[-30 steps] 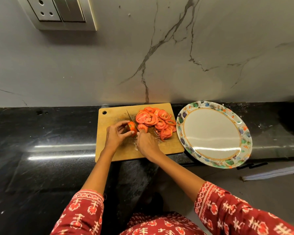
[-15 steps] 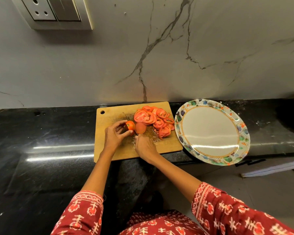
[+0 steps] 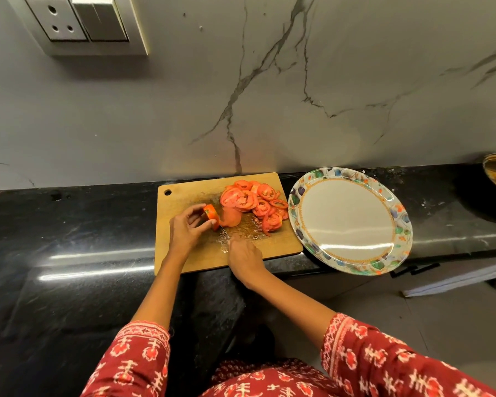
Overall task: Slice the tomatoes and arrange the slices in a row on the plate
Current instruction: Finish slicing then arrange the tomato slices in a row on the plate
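Gripping the thin knife (image 3: pixel 223 231) in our right hand (image 3: pixel 244 260) beside left fingertips (image 3: pixel 212 222) pinching the small red tomato end (image 3: pixel 211 213), we risk a nick, slices (image 3: pixel 252 203) piled on the wooden board (image 3: pixel 184 253), patterned plate (image 3: pixel 398 239) bare.

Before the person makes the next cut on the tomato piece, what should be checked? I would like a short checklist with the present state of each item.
1. Left hand holds the tomato end piece firmly: ok, thumb and fingers pinch it.
2. Left fingertips away from the knife blade: cannot tell, the blade sits right beside the thumb.
3. Right hand grip on the knife: ok, curled round the handle.
4. Cutting board fully on the counter: not ok, its near right corner overhangs the edge.
5. Room for the new slice: ok, the cut slices are piled toward the board's far right.
6. Plate ready: ok, no slices on it yet.
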